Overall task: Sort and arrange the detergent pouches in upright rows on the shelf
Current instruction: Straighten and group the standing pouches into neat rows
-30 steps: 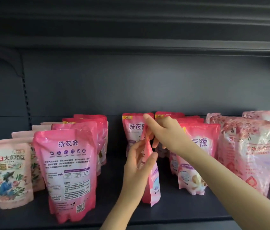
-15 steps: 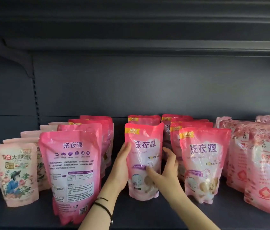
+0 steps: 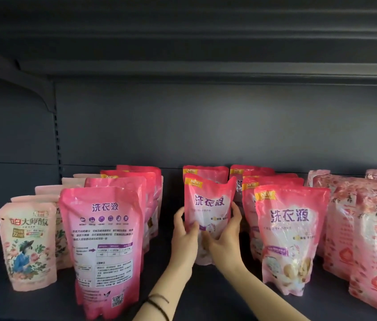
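Observation:
A pink detergent pouch [image 3: 208, 200] with purple lettering stands upright mid-shelf, front facing me. My left hand [image 3: 183, 235] grips its left edge and my right hand [image 3: 225, 237] grips its lower right side. Behind it stands another pouch of the same kind [image 3: 206, 172]. To the right, a row of matching pouches is led by one [image 3: 289, 235] at the front. To the left, another row has its front pouch [image 3: 104, 246] turned back side out.
Pale floral pouches [image 3: 26, 246] stand in a row at the far left. Clear-wrapped pink pouches [image 3: 373, 246] crowd the far right. The dark shelf floor [image 3: 217, 295] ends in a front edge below my arms. An upper shelf [image 3: 183, 54] hangs overhead.
The pouch was turned from edge-on to facing front and set upright farther back. Both hands dropped from its top to grip its sides.

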Available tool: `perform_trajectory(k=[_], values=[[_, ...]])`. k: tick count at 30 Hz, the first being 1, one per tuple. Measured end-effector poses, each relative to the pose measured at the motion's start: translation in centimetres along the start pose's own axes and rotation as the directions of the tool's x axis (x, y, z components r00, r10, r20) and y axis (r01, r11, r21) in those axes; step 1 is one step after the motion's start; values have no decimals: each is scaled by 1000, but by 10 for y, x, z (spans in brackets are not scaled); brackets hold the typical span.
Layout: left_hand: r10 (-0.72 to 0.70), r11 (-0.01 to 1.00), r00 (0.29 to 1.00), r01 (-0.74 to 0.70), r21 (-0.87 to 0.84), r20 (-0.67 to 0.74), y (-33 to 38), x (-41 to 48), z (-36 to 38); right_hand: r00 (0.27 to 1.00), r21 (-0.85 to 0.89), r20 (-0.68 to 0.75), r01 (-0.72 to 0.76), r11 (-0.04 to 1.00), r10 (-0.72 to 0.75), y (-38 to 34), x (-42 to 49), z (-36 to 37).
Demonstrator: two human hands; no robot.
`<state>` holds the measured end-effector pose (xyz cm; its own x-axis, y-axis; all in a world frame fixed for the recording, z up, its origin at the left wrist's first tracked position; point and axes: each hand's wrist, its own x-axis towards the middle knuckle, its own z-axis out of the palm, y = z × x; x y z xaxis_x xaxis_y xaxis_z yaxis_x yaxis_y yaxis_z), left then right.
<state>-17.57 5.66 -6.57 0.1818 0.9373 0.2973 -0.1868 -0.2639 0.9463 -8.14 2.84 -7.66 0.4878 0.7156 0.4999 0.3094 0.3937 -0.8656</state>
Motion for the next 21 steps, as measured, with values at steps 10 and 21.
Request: perform_trajectory(k=[10,21], values=[[-31,997,996,37,73,-79,-18,55,22,999,-145,-17,-44,988,42,23,42,9],[474,777,866,-497,385,160,84,9,12,899,-109,115,434,894,-422,-69,9,-14]])
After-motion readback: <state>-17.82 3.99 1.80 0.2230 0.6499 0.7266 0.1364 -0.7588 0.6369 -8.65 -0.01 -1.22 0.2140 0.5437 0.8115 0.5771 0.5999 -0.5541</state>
